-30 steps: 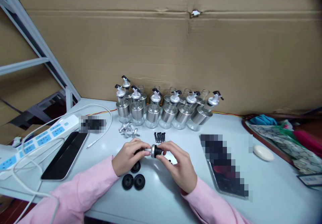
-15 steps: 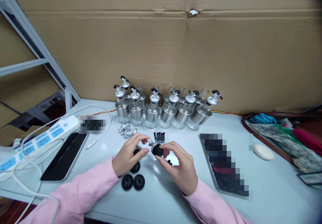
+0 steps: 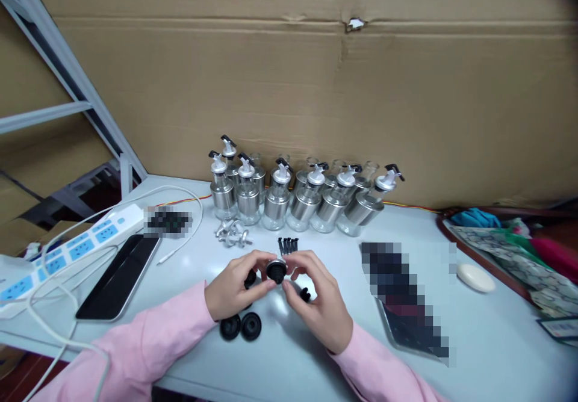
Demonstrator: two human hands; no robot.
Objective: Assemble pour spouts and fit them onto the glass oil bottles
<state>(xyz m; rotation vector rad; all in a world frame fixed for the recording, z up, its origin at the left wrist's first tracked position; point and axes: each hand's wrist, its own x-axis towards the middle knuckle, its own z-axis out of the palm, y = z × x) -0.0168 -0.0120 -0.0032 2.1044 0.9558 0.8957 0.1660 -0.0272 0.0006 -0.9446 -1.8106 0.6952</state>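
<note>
Between my two hands is a bottle pourer (image 3: 276, 271), its black ribbed stopper facing me below a silver rim. My left hand (image 3: 237, 287) pinches its left side with thumb and fingers. On the right side, the fingertips of my right hand (image 3: 323, 299) close on it. Loose black rubber stoppers (image 3: 251, 326) lie below my left hand, some partly hidden by it. Small black flip caps (image 3: 289, 245) are lined up just beyond the hands, and another black piece (image 3: 305, 294) shows by my right hand. Silver spouts (image 3: 232, 234) sit in a pile behind my left hand.
Glass-and-steel bottles (image 3: 276, 206) stand in rows at the back, the front ones topped with pourers. A power strip (image 3: 81, 248), white cables and a black tablet-like device (image 3: 115, 281) lie left. On the right are a partly blurred dark flat device (image 3: 409, 330), a white oval object (image 3: 475, 277) and a basket (image 3: 456, 233).
My left hand has moved right and closed onto the pourer, which my right hand held alone before. The pourer has turned so its black stopper faces me. The view has shifted slightly.
</note>
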